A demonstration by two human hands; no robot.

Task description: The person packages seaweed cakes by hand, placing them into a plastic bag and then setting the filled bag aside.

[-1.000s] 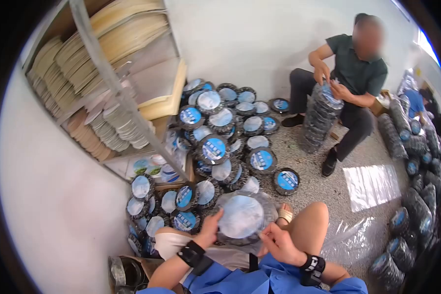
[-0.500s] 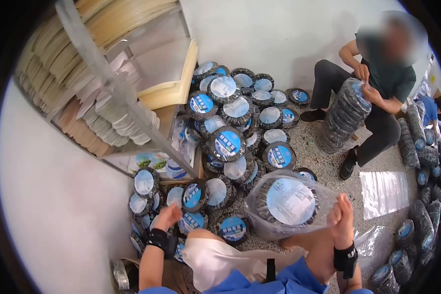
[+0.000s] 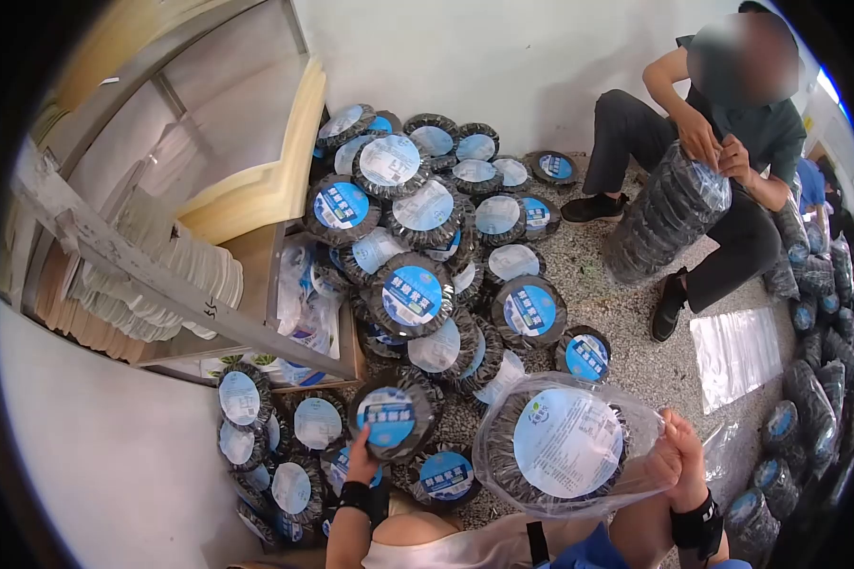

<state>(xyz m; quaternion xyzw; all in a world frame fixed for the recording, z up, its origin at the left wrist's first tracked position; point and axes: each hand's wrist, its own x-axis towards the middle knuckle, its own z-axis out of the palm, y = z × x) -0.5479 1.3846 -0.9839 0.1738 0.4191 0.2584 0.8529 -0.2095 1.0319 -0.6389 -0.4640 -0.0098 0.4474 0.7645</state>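
Observation:
My left hand (image 3: 360, 460) grips the lower left edge of a round black pack of dried seaweed (image 3: 390, 413) with a blue label. In my right hand (image 3: 676, 457) is the gathered mouth of a clear plastic bag (image 3: 495, 479), fingers closed on the film. Inside the bag lies another round seaweed pack (image 3: 567, 441), its pale blue printed label facing up. The bag spreads out to the left of my right hand, in front of my knees. Under and beside my left hand lie more packs, one of them a seaweed pack (image 3: 446, 474) between it and the bag.
Loose packs form a heap (image 3: 413, 294) ahead. Stacked flat discs fill a metal-framed shelf (image 3: 209, 308) at left. A person (image 3: 745, 123) sits at back right, holding a bagged stack of packs (image 3: 667, 213). Flat plastic bags (image 3: 735, 358) and filled bags (image 3: 816, 408) lie at right.
My left hand has moved down and right and taken hold of a seaweed pack. My right hand still holds the bag, now slightly lower. The view has shifted.

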